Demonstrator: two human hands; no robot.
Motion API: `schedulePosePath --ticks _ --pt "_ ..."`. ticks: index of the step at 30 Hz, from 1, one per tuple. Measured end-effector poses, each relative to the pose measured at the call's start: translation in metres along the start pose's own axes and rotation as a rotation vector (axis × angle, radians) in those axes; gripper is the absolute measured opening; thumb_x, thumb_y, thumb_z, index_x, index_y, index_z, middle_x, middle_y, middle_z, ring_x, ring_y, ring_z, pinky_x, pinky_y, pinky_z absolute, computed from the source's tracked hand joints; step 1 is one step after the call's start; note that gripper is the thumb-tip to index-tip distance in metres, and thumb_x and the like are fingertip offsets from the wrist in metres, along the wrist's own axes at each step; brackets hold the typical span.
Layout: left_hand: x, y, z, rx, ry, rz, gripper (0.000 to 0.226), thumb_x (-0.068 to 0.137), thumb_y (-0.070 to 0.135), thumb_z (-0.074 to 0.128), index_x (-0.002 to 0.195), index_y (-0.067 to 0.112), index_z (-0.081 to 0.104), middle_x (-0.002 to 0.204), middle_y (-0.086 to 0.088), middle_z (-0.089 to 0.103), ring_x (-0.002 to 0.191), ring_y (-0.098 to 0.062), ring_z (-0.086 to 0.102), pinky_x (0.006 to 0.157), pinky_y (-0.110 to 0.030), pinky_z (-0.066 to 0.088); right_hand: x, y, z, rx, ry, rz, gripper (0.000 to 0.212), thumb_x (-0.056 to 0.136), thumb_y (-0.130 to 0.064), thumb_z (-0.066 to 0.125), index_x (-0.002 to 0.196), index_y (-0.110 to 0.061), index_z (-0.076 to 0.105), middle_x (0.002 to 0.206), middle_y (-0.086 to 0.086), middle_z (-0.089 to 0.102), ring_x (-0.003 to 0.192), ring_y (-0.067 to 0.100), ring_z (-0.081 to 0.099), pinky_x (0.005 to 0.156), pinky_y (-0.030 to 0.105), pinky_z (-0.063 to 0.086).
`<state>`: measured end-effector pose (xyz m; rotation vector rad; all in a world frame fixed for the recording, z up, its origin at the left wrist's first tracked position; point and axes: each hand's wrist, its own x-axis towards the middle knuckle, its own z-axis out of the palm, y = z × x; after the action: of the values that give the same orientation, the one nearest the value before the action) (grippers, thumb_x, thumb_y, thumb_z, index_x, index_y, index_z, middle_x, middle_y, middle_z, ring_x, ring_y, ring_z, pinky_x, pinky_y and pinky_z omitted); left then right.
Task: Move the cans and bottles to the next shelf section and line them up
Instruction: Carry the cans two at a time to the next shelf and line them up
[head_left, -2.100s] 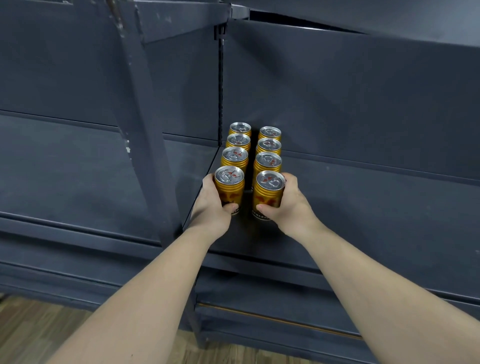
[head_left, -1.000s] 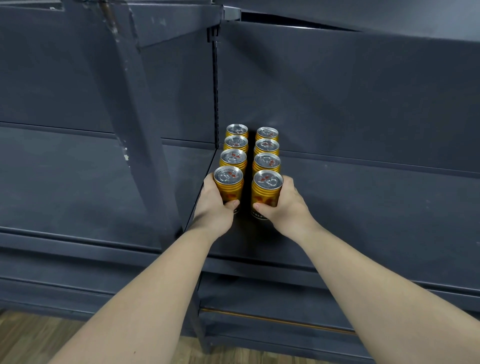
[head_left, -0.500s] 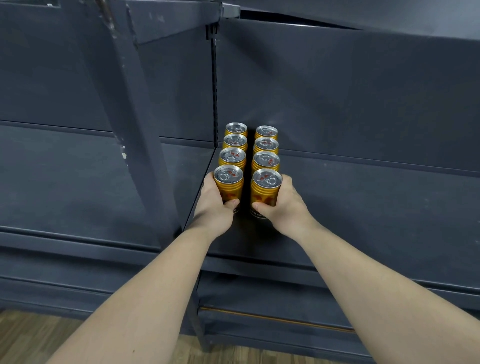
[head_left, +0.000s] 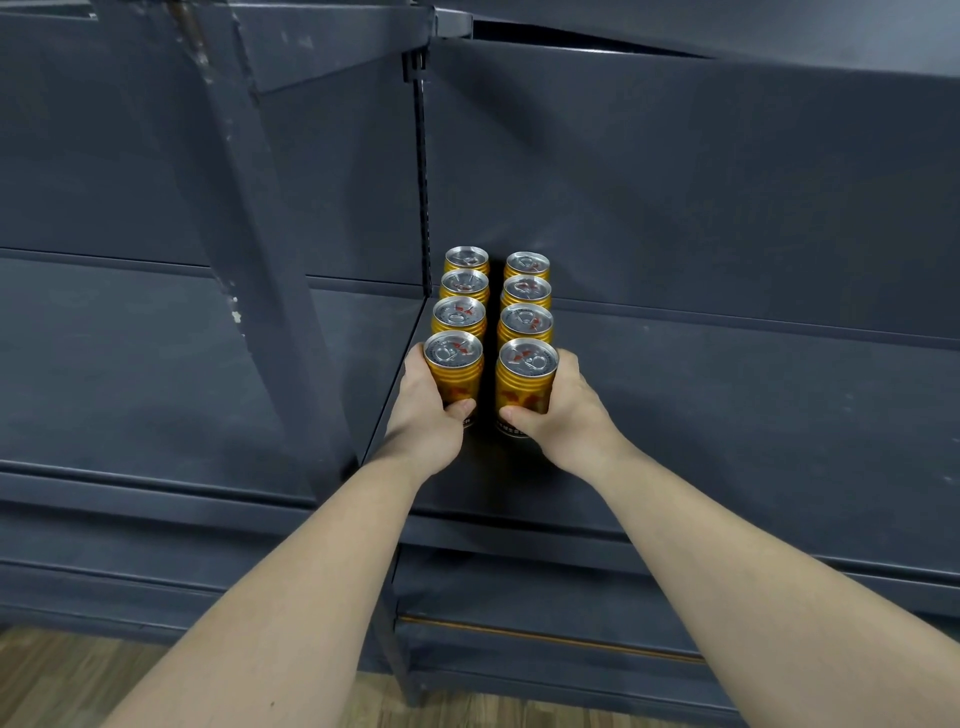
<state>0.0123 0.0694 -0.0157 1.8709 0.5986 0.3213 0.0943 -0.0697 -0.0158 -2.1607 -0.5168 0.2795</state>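
A: Which step is in hand?

B: The lining-up, I judge. The left hand (head_left: 428, 410) is curled round the near left can (head_left: 454, 374), thumb across its front; the right hand (head_left: 563, 415) grips the near right can (head_left: 524, 384) the same way. Both cans stand on the right shelf section (head_left: 727, 415), at the near end of two rows.

A: What does that section hold?

B: Eight gold cans, upright; the left row (head_left: 464, 286) and the right row (head_left: 525, 291) each run four deep from near to far, with a narrow dark gap between them. They stand just right of the slotted upright (head_left: 422, 182); no bottles show.

A: And the left shelf section (head_left: 156, 374)?

B: None of the cans are there; a slanted post (head_left: 244, 234) crosses in front of it.

A: What does the next move call for?

B: Probably squaring the two near cans with those behind them; then easing the fingers off gently, so neither can tips or knocks its neighbour. Any further stock lies out of view.
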Motion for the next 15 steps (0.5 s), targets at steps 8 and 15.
schedulePosePath --ticks 8,15 --pt "0.0006 -0.0023 0.0021 0.012 0.029 0.001 0.090 0.093 0.008 0.068 0.157 0.030 0.009 0.156 0.004 0.035 0.145 -0.021 0.033 0.116 -0.044 0.031 -0.0033 -0.0013 -0.0017 0.026 -0.009 -0.005 0.083 0.084 -0.027 0.080 0.148 -0.026 0.027 0.144 -0.005 0.048 0.132 0.017 0.048 0.107 0.037 0.043" --pt "0.0001 -0.0045 0.0030 0.030 0.052 0.021 0.092 0.090 0.010 0.072 0.156 0.029 0.011 0.156 0.004 0.034 0.145 -0.020 0.033 0.117 -0.045 0.031 -0.0056 0.0007 -0.0062 0.017 -0.030 0.004 0.095 0.081 -0.025 0.083 0.153 -0.026 0.021 0.149 -0.004 0.044 0.136 0.018 0.044 0.112 0.041 0.041"
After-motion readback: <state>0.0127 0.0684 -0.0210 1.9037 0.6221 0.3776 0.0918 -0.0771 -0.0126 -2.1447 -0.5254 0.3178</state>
